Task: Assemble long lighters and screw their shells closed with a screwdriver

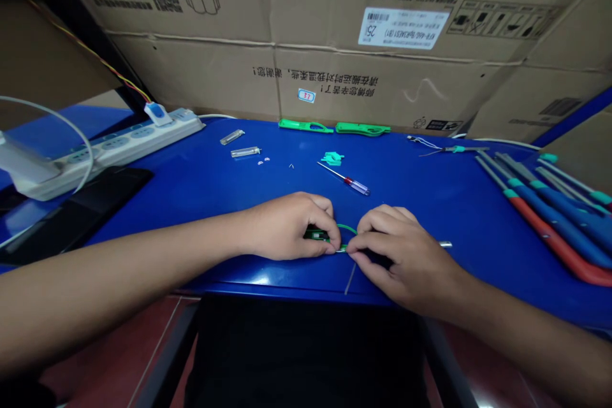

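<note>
Near the front edge of the blue table, my left hand (306,229) is closed, thumb and fingers pinching a small green piece with dark and metallic parts (318,236). It looks like a casing or circuit board, mostly covered by the fingers. My right hand (396,248) meets it from the right, its fingertips pinched at the same spot. A thin green loop (348,227) arches between both hands. Past the right hand pokes a silver metal end (445,244); whether it belongs to the held piece is hidden. A red-and-clear-handled screwdriver (354,185) lies beyond the hands.
Green casing halves (306,125), teal bits (332,157) and clear pieces (245,152) lie toward the back. Several blue-and-red-handled tools (549,217) are at right. At left are a power strip (109,146) and black phone-like slab (81,213). A cardboard box (201,70) walls the back.
</note>
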Motion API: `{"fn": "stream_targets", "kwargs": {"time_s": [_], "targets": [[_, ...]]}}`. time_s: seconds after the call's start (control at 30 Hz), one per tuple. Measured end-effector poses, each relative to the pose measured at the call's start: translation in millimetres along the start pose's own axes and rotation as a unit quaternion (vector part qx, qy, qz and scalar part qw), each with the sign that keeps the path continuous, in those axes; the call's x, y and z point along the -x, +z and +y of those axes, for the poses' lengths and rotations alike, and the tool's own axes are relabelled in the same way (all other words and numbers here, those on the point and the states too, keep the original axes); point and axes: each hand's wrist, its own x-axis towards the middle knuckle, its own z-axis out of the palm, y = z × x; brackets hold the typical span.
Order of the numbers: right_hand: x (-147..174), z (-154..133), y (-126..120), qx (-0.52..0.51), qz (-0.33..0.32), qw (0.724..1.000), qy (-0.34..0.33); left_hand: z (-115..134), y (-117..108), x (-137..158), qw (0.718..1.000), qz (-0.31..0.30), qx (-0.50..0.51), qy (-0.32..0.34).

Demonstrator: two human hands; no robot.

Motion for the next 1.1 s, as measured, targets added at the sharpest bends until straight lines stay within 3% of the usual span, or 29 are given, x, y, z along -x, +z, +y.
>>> {"fn": "stream_targets", "kwargs": {"time_s": [0.2, 0.43, 0.8, 1.1], "targets": [[5.2, -3.8, 0.6, 0.025, 0.022, 0.999, 0.028, 2.0, 1.5, -0.8, 1.0, 0.005, -0.012, -0.003], [9.4, -8.1, -0.7, 0.159, 0.022, 0.986, -0.033, -1.2, 1.5, -0.6, 0.999, 0.0, -0.041, 0.019], [11.5, -3.2, -0.4, 0.136, 0.02, 0.99, -0.021, -0.1, -4.0, 2.8, 0.992, -0.022, -0.113, 0.046], [9.2, 8.7, 1.2, 0.067, 0.019, 0.998, -0.006, -13.2, -6.2, -2.0, 0.998, 0.002, -0.046, 0.045]]}}
